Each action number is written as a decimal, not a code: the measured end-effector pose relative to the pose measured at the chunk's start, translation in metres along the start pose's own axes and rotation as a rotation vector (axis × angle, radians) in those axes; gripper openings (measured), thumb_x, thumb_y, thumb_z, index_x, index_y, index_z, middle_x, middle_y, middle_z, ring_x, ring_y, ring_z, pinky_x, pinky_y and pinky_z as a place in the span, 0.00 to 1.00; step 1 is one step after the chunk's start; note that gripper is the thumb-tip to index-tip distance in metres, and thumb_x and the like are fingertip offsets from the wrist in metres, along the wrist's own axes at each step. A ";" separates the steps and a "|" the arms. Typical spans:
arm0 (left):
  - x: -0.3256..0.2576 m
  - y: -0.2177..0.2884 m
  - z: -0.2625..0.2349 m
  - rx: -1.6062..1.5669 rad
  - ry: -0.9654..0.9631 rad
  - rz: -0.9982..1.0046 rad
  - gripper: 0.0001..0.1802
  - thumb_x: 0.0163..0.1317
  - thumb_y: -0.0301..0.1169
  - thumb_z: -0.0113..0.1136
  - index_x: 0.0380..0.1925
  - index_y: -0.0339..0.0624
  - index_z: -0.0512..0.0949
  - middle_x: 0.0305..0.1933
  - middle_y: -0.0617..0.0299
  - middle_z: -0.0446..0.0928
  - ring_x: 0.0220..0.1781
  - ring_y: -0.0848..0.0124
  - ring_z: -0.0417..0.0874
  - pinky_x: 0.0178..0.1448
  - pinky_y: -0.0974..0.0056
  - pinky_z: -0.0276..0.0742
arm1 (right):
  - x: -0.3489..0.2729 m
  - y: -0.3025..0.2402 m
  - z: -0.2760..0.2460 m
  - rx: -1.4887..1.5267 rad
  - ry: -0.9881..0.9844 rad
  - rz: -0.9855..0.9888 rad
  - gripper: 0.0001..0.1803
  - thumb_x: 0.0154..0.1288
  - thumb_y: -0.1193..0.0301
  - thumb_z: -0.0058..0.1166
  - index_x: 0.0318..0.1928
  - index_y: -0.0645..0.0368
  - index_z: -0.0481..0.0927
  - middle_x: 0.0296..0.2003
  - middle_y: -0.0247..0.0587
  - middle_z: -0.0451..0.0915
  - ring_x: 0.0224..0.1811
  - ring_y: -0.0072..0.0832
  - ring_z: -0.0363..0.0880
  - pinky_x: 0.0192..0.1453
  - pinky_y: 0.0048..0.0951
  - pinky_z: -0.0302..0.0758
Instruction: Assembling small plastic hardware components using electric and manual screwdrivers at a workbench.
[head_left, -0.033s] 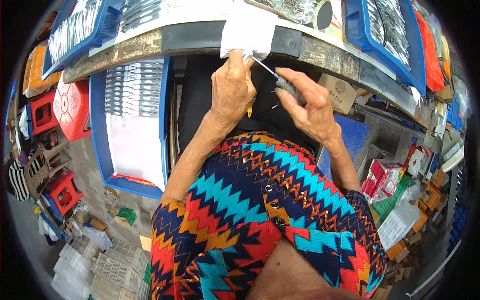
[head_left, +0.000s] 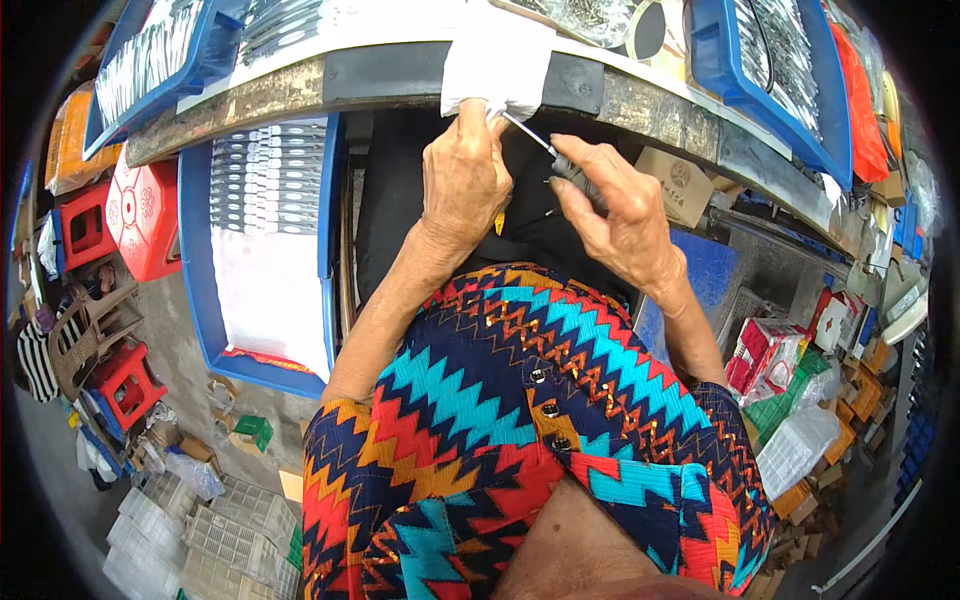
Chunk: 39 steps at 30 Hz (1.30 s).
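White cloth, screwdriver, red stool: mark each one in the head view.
white cloth (head_left: pixel 497 60), head view, middle of the cloth.
screwdriver (head_left: pixel 578 173), head view, dark handle.
red stool (head_left: pixel 150 215), head view, patterned top.

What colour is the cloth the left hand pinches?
White cloth, clearest in the head view.

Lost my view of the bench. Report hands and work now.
Left hand pinching white cloth at bench edge. Right hand gripping thin tool, tip at the cloth. Nothing in the way.
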<state>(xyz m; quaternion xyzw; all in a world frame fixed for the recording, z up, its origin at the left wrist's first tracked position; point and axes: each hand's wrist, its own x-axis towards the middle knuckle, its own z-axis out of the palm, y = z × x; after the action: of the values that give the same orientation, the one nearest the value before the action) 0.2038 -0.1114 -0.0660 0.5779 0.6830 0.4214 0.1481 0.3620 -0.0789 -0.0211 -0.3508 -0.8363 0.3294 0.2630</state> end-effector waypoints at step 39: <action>-0.001 -0.006 0.010 0.052 0.082 0.096 0.04 0.56 0.20 0.48 0.31 0.32 0.65 0.22 0.43 0.70 0.24 0.45 0.75 0.23 0.52 0.67 | 0.009 0.004 -0.002 0.674 -0.082 0.390 0.19 0.51 0.73 0.55 0.46 0.62 0.73 0.22 0.38 0.72 0.15 0.19 0.66 0.16 0.23 0.63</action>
<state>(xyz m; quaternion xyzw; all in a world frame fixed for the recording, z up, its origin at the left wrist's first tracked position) 0.2071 -0.1079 -0.0765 0.5959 0.6706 0.4336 0.0846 0.3599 -0.0693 -0.0209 -0.3837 -0.6086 0.6432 0.2621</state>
